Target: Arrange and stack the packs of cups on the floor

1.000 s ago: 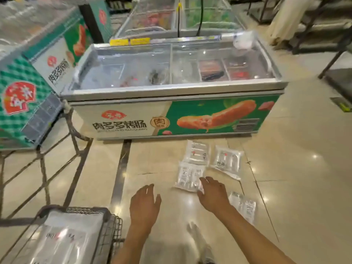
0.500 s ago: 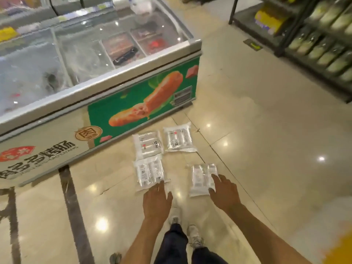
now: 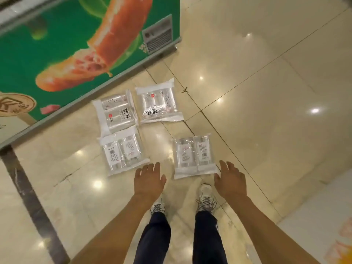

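Observation:
Several clear plastic packs of cups lie flat on the glossy floor. The near right pack (image 3: 195, 159) sits between my two hands. My right hand (image 3: 229, 178) hovers at its lower right corner, fingers spread and holding nothing. My left hand (image 3: 149, 180) hangs open between that pack and the near left pack (image 3: 122, 151), touching neither as far as I can tell. Two more packs lie farther off: the far left pack (image 3: 116, 112) and the far right pack (image 3: 159, 102), close to the freezer.
A chest freezer's side (image 3: 80, 54) with a green sausage picture runs along the upper left, its vent grille (image 3: 158, 35) at the corner. My shoes (image 3: 205, 199) stand just behind the packs. Beige tiled floor (image 3: 266, 111) stretches to the right.
The view has tilted down and closer to the floor. Both hands have stayed open and now flank the near right pack; the packs have not moved.

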### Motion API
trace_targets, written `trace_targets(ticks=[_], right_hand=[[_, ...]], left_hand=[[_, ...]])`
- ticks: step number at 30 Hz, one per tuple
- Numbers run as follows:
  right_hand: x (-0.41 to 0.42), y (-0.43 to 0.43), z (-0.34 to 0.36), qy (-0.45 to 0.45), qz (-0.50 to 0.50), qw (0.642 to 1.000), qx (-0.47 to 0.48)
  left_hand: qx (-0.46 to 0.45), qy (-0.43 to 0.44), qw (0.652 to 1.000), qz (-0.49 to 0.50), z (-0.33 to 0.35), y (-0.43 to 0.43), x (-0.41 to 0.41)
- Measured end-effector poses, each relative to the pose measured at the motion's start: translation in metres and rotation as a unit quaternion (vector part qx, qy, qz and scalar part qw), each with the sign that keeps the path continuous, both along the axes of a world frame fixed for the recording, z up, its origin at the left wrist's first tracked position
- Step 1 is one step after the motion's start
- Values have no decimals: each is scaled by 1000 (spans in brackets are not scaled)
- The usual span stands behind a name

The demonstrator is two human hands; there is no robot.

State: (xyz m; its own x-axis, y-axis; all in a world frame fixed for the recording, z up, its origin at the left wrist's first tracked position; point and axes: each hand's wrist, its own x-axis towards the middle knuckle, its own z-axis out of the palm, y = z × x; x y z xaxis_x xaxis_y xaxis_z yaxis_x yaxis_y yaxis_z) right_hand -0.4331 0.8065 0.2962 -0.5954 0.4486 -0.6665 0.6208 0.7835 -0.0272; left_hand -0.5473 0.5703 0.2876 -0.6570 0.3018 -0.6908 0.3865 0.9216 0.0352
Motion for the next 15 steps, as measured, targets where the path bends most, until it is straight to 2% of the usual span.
trace_targets(ticks=[6, 15], right_hand=[[-11, 48, -171, -7, 6, 1000, -2], [-9, 76, -396, -25, 13, 1000, 10]], left_hand=[[-43, -26, 998, 29, -168, 44, -7], [-36, -8, 999, 24, -399, 70, -6]])
